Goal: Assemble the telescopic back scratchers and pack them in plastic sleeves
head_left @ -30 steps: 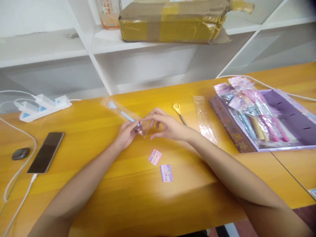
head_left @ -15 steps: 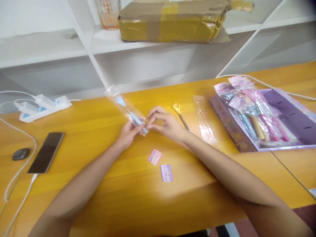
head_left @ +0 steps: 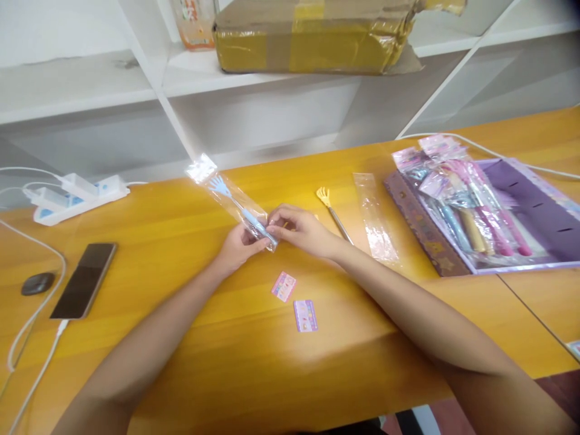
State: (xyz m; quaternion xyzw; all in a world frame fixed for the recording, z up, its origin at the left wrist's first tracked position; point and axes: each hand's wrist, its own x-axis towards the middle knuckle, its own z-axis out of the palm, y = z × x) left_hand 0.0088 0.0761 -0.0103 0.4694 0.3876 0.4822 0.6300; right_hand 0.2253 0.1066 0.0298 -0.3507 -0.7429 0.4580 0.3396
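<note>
A blue hand-shaped stick [head_left: 250, 215] lies inside a clear plastic sleeve [head_left: 202, 168], slanting from upper left to lower right. My left hand [head_left: 240, 246] grips the sleeve near its lower end, thumb on top. My right hand [head_left: 301, 229] pinches the same lower end from the right. Beyond my right hand, a yellow hand-shaped stick [head_left: 334, 214] with a metallic shaft rests on the table, beside a flat clear sleeve [head_left: 377, 217]. Two small printed cards, one pink [head_left: 284, 286] and one purple [head_left: 306, 316], lie nearer to me.
At the right, a purple box [head_left: 539, 208] holds several wrapped sticks [head_left: 480, 211]. A phone [head_left: 84, 281] with a cable, a black mouse-like object [head_left: 38, 283] and a power strip [head_left: 81, 199] are at the left. Behind, a taped carton [head_left: 312, 45] sits on a white shelf.
My right hand has closed onto the lower end of the sleeve. The sleeved blue stick has shifted slightly, its lower end moving right.
</note>
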